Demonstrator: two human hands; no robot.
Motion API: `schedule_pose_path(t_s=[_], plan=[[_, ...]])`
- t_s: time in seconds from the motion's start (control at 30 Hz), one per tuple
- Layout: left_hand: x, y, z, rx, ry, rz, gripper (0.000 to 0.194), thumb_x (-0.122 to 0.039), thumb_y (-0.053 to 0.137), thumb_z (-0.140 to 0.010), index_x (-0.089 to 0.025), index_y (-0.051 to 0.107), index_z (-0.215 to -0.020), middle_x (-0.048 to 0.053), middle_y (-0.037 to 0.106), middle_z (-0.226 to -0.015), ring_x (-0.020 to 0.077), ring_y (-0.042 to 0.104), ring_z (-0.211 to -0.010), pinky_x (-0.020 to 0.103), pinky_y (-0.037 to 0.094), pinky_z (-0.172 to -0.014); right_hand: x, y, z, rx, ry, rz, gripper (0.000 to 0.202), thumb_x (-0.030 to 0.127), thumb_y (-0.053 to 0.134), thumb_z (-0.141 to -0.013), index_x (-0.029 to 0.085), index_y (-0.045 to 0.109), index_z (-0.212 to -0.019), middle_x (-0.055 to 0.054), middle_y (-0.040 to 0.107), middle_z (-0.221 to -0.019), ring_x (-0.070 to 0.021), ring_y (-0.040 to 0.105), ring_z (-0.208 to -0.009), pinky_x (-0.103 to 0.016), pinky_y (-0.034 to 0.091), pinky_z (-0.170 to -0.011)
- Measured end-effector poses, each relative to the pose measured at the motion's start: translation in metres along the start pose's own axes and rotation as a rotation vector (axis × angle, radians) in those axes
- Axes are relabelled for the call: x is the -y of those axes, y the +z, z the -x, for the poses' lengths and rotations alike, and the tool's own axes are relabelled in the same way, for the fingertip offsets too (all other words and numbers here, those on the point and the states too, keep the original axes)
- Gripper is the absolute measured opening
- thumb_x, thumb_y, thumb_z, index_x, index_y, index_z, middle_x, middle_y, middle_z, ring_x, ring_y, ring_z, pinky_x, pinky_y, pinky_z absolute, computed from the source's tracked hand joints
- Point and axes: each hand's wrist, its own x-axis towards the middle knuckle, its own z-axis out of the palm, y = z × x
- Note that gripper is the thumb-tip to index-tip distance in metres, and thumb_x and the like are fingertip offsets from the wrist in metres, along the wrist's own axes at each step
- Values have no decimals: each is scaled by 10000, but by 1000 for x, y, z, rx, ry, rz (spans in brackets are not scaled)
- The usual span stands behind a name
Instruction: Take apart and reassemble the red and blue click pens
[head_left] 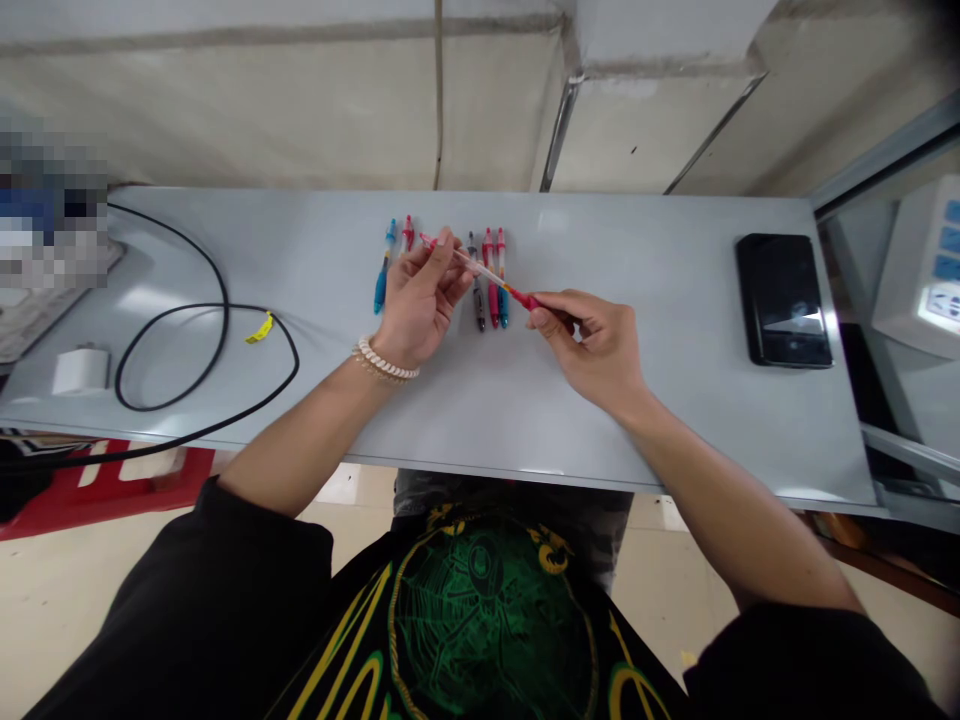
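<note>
Both of my hands hold one red pen (491, 277) with a clear barrel, slanting down to the right above the table. My left hand (421, 300) pinches its upper end between thumb and fingers. The red grip end is pinched by my right hand (592, 345). Behind the held pen lie a black pen (478, 290), a red pen (492, 290) and a blue pen with a red top (503, 300), side by side. Left of my left hand is a blue pen (385, 265), with another red-topped pen (408, 232) partly hidden behind the hand.
A black cable (225, 290) with a yellow tag (260, 328) loops across the left of the grey table (645, 260). A white charger (81, 370) sits near the left edge. At the right lie a black phone-like device (784, 300) and a white power socket unit (926, 270).
</note>
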Motion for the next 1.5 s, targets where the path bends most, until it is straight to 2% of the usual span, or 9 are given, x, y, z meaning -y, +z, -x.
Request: schedule_pose_path(t_s=[0.1, 0.3, 0.53, 0.7, 0.93, 1.1, 1.23, 1.37, 1.5], plan=[[-1, 0, 0, -13, 4, 0, 218, -371, 836, -1014, -206, 735, -915, 40, 730, -954, 252, 751, -1283, 335, 645, -1043, 0, 0, 0, 11, -2, -7, 332, 545, 729, -1035, 247, 874, -1034, -24, 810, -847, -159, 631, -706, -334, 494, -645], [0, 4, 4, 70, 82, -9, 228, -191, 716, -1084, -173, 707, -857, -11, 678, -808, 84, 743, -755, 199, 630, -767, 2, 3, 2, -39, 94, -50, 321, 534, 823, -958, 228, 832, -1056, -6, 802, -819, -128, 624, -641, -288, 476, -571], [18, 6, 14, 225, 56, -2, 315, -372, 999, -825, -167, 771, -897, -2, 790, -850, 130, 814, -826, 207, 658, -765, -1, 10, 5, -99, 0, -111, 196, 410, 855, -945, 220, 826, -984, -30, 824, -868, -163, 754, -725, -320, 612, -665], [16, 7, 15, 199, 12, 31, 198, -258, 909, -935, -161, 757, -853, -2, 793, -844, 109, 813, -836, 173, 651, -767, 1, 7, 2, -137, -182, 32, 208, 433, 772, -1013, 249, 868, -1025, -86, 823, -1064, -193, 788, -895, -340, 671, -726], [16, 6, 16, 244, 21, 17, 140, -216, 860, -977, -170, 759, -890, 4, 810, -884, 132, 841, -873, 181, 663, -768, 1, 7, 4, -73, 119, -156, 396, 628, 701, -1033, 239, 755, -1079, 22, 736, -748, -113, 689, -532, -251, 595, -502], [12, 5, 13, 199, 41, 19, 166, -232, 873, -965, -165, 753, -873, 14, 811, -858, 122, 829, -839, 186, 658, -774, 0, 7, 4, -71, 71, -97, 452, 652, 796, -951, 257, 737, -1163, -2, 794, -900, -151, 773, -703, -312, 679, -686], [11, 5, 12, 231, 46, 14, 151, -193, 821, -1005, -166, 752, -873, 28, 817, -870, 124, 824, -831, 199, 652, -775, 2, 4, 4, 17, 133, -72, 460, 653, 634, -1060, 228, 725, -910, 9, 735, -713, -126, 704, -546, -283, 601, -548], [11, 7, 14, 202, 55, 14, 154, -204, 815, -1010, -167, 744, -878, 24, 809, -870, 128, 821, -844, 213, 653, -794, -1, 4, 4, -79, 105, -81, 469, 690, 785, -940, 256, 724, -1105, 10, 786, -837, -153, 760, -661, -310, 657, -643], [11, 7, 14, 191, 38, -17, 173, -206, 808, -1017, -180, 733, -863, 14, 795, -852, 131, 817, -851, 217, 652, -790, -1, 4, 4, -7, 128, -63, 469, 705, 700, -999, 240, 708, -941, 15, 752, -736, -134, 725, -585, -283, 611, -580]])
